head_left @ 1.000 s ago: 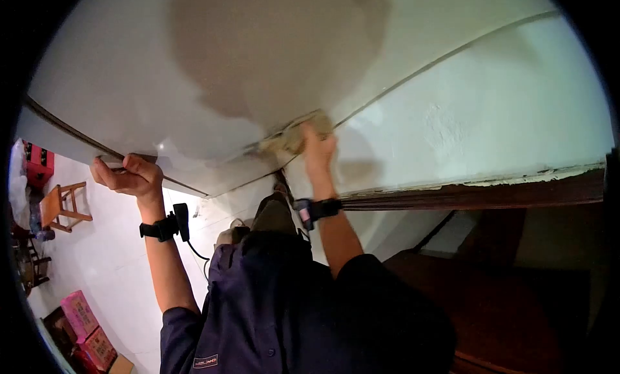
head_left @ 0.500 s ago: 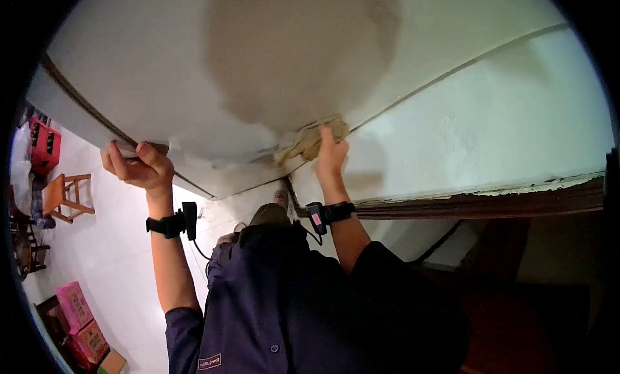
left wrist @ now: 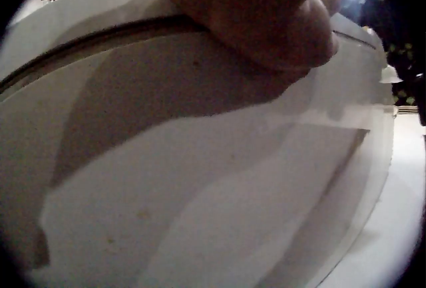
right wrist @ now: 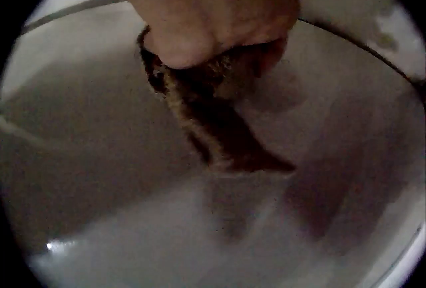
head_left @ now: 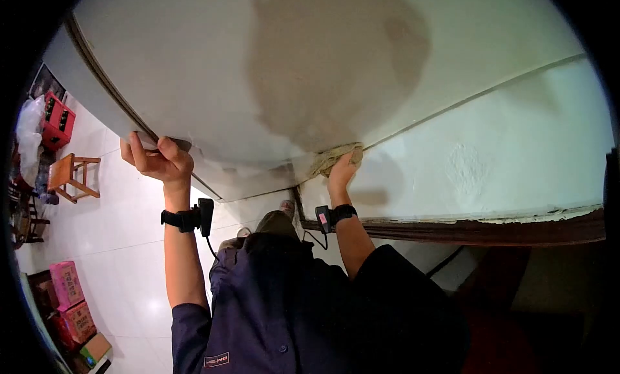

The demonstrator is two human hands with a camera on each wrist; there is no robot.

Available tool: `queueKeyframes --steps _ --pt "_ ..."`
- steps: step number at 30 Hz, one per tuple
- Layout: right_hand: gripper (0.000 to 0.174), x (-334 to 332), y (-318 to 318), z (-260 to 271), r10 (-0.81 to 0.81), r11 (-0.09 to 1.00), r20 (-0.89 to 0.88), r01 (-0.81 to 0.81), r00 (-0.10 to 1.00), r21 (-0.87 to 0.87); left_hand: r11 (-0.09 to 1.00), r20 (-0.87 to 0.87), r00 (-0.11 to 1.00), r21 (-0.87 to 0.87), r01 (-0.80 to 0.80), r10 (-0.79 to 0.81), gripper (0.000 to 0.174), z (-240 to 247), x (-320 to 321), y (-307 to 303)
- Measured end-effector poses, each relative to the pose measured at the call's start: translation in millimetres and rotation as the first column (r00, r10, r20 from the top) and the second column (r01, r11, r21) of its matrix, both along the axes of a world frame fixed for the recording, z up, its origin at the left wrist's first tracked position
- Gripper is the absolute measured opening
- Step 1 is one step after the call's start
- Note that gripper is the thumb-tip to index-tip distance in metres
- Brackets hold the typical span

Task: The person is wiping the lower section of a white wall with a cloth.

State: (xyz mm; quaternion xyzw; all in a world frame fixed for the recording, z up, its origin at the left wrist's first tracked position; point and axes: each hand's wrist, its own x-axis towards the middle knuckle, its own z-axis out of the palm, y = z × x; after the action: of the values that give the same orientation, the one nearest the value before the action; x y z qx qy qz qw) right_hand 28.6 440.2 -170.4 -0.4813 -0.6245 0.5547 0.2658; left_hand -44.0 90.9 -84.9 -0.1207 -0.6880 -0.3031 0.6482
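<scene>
In the head view, a beige cloth (head_left: 329, 160) is held in my right hand (head_left: 343, 174), pressed low on a large white panel (head_left: 206, 109) by its seam with the white wall (head_left: 413, 174). The right wrist view shows fingers curled over the bunched cloth (right wrist: 219, 132), a pointed end hanging out below them. At the panel's left, my left hand (head_left: 158, 164) grips the edge beside a dark groove (head_left: 106, 77), fingers bent and thumb on the panel's face. From the left wrist, that hand (left wrist: 266, 15) covers part of the groove; its fingertips are hidden.
A dark wooden ledge (head_left: 465, 232) with flaking paint runs under the wall at right. On the white tiled floor (head_left: 123, 245) at left stand a wooden stool (head_left: 74, 176), a red crate of bottles (head_left: 58, 122) and pink boxes (head_left: 66, 287). My foot (head_left: 287, 207) is near the panel's base.
The head view has shifted, so the scene sits lower and further right. My right hand has slid the cloth slightly rightward along the seam. The left hand keeps its grip on the edge.
</scene>
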Motion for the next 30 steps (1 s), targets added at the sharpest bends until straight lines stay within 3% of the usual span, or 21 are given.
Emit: queueKeyframes --steps 1,3,4,6,9,12,16,18,22,25,27,30 --pt "0.045 -3 4 -4 -0.001 1.000 -0.006 0.001 1.000 -0.001 1.000 0.004 1.000 0.006 0.001 -0.002 0.043 2 -1 2" --pt "0.040 1 5 -1 0.098 0.979 -0.288 -0.039 0.953 0.202 1.000 0.004 1.000 0.004 -0.008 0.008 0.043 2 -3 3" --pt "0.040 6 8 1 0.087 0.980 -0.283 -0.031 0.955 0.197 1.000 0.008 1.000 0.002 -0.022 0.022 0.043 2 -2 2" --pt "0.037 13 -7 56 0.323 0.921 -0.104 -0.287 0.941 0.264 1.000 -0.003 1.000 0.004 -0.005 0.005 0.043 5 -2 3" --pt "0.036 14 -20 88 0.310 0.922 -0.075 -0.280 0.948 0.267 0.999 0.024 0.999 -0.018 -0.043 0.043 0.043 3 -2 -1" --pt "0.039 11 -16 73 0.216 0.918 -0.006 -0.200 0.976 0.343 0.999 0.016 0.999 -0.033 -0.036 0.037 0.043 5 -2 0" --pt "0.043 16 6 44 0.218 0.943 -0.036 -0.201 0.975 0.264 0.997 -0.006 0.999 -0.065 -0.044 0.044 0.043 8 -1 2" --pt "0.056 20 14 62 0.297 0.916 0.240 -0.347 0.924 0.203 0.998 0.013 0.999 -0.039 -0.051 0.052 0.042 5 -1 2" --pt "0.057 16 12 80 0.362 0.870 0.197 -0.406 0.911 0.280 1.000 0.037 0.999 -0.012 -0.026 0.027 0.042 6 0 2" --pt "0.058 11 31 63 0.362 0.895 0.226 -0.405 0.904 0.187 0.998 0.029 0.998 -0.044 -0.051 0.053 0.042 4 -2 -1" --pt "0.059 12 47 51 0.530 0.843 0.209 -0.536 0.822 -0.031 0.997 0.011 0.998 -0.047 -0.058 0.059 0.042 3 -2 -3" --pt "0.059 14 52 31 0.536 0.842 0.118 -0.540 0.836 0.002 0.998 -0.020 0.998 -0.039 -0.059 0.058 0.040 5 -2 3"
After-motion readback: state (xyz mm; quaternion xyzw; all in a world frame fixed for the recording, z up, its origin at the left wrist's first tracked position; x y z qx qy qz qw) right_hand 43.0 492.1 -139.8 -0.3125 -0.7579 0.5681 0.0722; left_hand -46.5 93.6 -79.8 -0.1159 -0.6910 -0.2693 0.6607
